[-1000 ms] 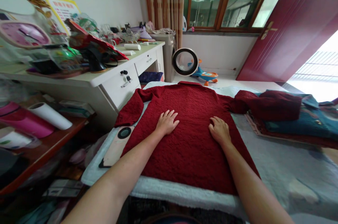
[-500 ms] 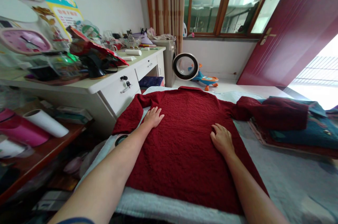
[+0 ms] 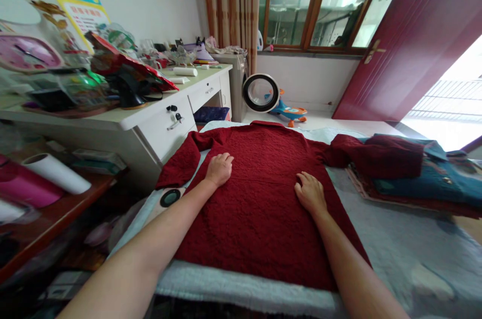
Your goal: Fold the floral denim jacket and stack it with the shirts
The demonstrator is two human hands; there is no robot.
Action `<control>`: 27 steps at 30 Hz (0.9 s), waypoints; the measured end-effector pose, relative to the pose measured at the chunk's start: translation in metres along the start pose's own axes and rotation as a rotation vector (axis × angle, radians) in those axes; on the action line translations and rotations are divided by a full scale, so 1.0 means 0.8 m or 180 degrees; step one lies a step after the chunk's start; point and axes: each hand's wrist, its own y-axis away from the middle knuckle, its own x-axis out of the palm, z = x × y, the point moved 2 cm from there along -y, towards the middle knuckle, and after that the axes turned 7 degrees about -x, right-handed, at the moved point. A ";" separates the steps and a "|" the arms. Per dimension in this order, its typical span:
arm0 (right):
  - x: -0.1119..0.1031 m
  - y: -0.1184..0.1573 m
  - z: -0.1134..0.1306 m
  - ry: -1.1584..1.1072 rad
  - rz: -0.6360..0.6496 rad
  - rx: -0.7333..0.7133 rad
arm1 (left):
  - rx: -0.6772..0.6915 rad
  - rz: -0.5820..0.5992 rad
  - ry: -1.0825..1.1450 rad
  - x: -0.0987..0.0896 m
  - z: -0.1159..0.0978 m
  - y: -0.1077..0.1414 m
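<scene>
A dark red long-sleeved garment (image 3: pixel 259 218) lies spread out, collar at the far end, on a pale blue cloth (image 3: pixel 241 279). My left hand (image 3: pixel 219 169) rests on its upper left part with the fingers bent and close together; whether it pinches any fabric is hidden. On the right half lies my right hand (image 3: pixel 311 192), palm down, fingers slightly curled and apart, holding nothing. The left sleeve bends down toward the near side. The right sleeve stretches over a stack of folded clothes (image 3: pixel 452 178).
Left of the garment stands a white desk (image 3: pixel 150 133) with clutter on top. Nearer is a brown shelf (image 3: pixel 94 193) with a pink bottle (image 3: pixel 30 183) and a white roll (image 3: pixel 56 173). A washing machine (image 3: pixel 237 73) with its door open stands beyond.
My left hand's fingers have drawn in from a spread pose. The right hand remains on the garment with little change. The whole view has shifted slightly.
</scene>
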 end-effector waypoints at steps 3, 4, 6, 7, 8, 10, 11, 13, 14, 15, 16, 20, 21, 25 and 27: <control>0.002 0.000 -0.002 -0.0017 0.0013 -0.0011 | 0.0380 0.0457 0.0256 0.002 -0.045 0.031; 0.002 0.000 -0.003 -0.0023 0.0015 -0.0013 | 0.0433 0.0637 0.0314 0.005 -0.057 0.042; 0.003 0.000 -0.004 -0.0031 0.0021 -0.0022 | 0.0419 0.0906 0.0353 0.013 -0.076 0.064; 0.003 0.000 -0.004 -0.0032 0.0022 -0.0025 | 0.0392 0.0943 0.0348 0.017 -0.081 0.073; 0.003 0.000 -0.004 -0.0032 0.0022 -0.0026 | 0.0373 0.0918 0.0339 0.020 -0.085 0.081; 0.003 0.000 -0.003 -0.0024 0.0021 -0.0011 | 0.0366 0.0780 0.0335 0.023 -0.087 0.091; 0.002 0.000 -0.002 -0.0019 0.0019 0.0002 | 0.0361 0.0722 0.0340 0.024 -0.087 0.093; 0.002 0.001 -0.001 -0.0010 0.0017 0.0022 | 0.0350 0.0682 0.0353 0.025 -0.085 0.094; 0.002 0.001 0.000 -0.0004 0.0020 0.0017 | 0.0345 0.0672 0.0357 0.025 -0.085 0.094; 0.002 0.001 0.000 0.0003 0.0025 0.0005 | 0.0343 0.0657 0.0360 0.024 -0.084 0.093; 0.002 0.001 0.000 0.0014 0.0032 -0.0008 | 0.0345 0.0644 0.0364 0.024 -0.084 0.093; -0.003 0.000 0.003 0.0092 0.0137 -0.0015 | 0.0327 0.0593 0.0380 0.022 -0.085 0.094; -0.005 -0.001 0.007 0.0131 0.0188 0.0025 | 0.0339 0.0551 0.0378 0.021 -0.086 0.095; -0.017 0.001 0.047 0.0247 0.0161 0.0002 | 0.0755 0.0246 0.0393 0.013 -0.089 0.100; -0.019 0.007 0.079 0.0066 0.0126 -0.0378 | 0.1008 0.0215 0.0447 0.011 -0.090 0.102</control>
